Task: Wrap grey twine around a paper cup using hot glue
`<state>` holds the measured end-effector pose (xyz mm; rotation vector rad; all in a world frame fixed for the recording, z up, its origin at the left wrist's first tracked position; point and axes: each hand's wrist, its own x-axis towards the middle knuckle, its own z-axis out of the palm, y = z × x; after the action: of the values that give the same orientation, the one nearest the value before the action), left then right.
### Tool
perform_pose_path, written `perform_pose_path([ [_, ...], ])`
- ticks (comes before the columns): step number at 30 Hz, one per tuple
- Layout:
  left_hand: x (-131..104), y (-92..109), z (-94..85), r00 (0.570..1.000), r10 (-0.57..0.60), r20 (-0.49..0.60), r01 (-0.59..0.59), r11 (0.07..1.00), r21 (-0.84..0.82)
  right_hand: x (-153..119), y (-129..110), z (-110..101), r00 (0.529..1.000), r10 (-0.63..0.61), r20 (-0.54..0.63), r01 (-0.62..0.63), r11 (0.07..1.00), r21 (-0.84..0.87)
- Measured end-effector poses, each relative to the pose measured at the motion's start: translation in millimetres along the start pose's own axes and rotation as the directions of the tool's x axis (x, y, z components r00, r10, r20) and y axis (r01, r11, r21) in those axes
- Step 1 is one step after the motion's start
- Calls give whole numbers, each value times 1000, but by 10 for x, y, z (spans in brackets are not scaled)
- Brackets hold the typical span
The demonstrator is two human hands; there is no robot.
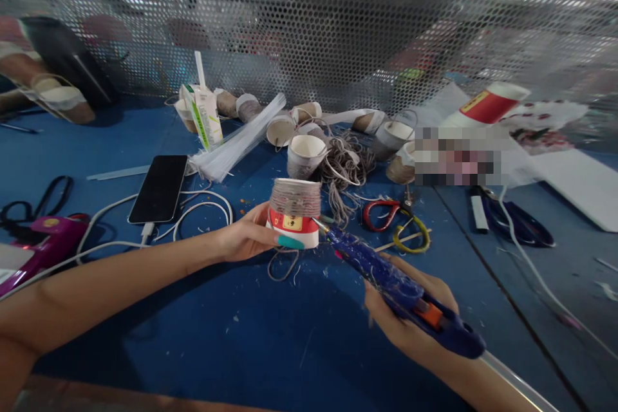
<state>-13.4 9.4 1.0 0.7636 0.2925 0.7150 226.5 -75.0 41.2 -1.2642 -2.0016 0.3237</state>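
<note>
A red and white paper cup (293,222), tipped upside down, is gripped at its side by my left hand (255,232). Grey-brown cord is wound in rows round its upper part, and a loose cord end (284,265) hangs below. In my right hand (415,302) is a blue hot glue gun (386,277), with a clear glue stick (516,380) poking out of its rear. The gun's metal nozzle meets or nearly meets the cup's wall just under the lowest cord rows; I cannot tell whether they touch.
Behind the cup lie a tangled heap of cord (346,164), several wrapped cups (305,156) and a bundle of clear glue sticks (244,138). Scissors (410,228) are to the right. A phone (159,188) with a white cable lies left. A perforated metal screen (309,32) borders the back.
</note>
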Motion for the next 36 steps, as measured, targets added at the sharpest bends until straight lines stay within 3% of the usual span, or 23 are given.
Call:
perform_pose_path([
  [6, -17, 22, -53, 998, -64, 4, 64, 998, -15, 21, 15, 0, 1000, 7, 24, -8, 998, 56],
  [10, -8, 20, -56, 999, -45, 11, 46, 998, -33, -7, 27, 18, 1000, 19, 20, -19, 1000, 20],
  [14, 16, -4, -55, 999, -21, -46, 20, 1000, -19, -13, 85, 67, 995, 6, -95, -10, 999, -43],
  [17, 40, -34, -56, 990, 54, -133, -54, 999, 2, 50, 145, 22, 969, -102, -225, 69, 986, -150],
  [19, 54, -52, -48, 976, 93, -199, -91, 996, 21, 123, 184, -75, 979, -123, -165, 64, 944, -323],
  [22, 68, -75, -39, 956, 97, -278, -85, 995, 54, 237, 247, -256, 999, 44, 14, -24, 762, -647],
  [24, 75, -92, -50, 951, 95, -295, -78, 994, 70, 283, 310, -347, 969, 233, 80, -84, 619, -781],
  [26, 81, -111, -77, 953, 115, -280, -92, 991, 95, 294, 397, -398, 921, 368, 126, -102, 543, -833],
  [29, 92, -135, -119, 959, 161, -235, -125, 979, 161, 273, 555, -451, 868, 446, 219, -96, 583, -807],
  [32, 102, -142, -128, 964, 180, -197, -140, 969, 202, 267, 668, -554, 853, 435, 288, -108, 687, -719],
  [34, 104, -138, -117, 969, 172, -176, -138, 972, 191, 280, 671, -631, 880, 356, 314, -89, 774, -627],
  [36, 104, -131, -101, 973, 158, -168, -131, 978, 162, 298, 599, -658, 939, 250, 235, -83, 830, -551],
])
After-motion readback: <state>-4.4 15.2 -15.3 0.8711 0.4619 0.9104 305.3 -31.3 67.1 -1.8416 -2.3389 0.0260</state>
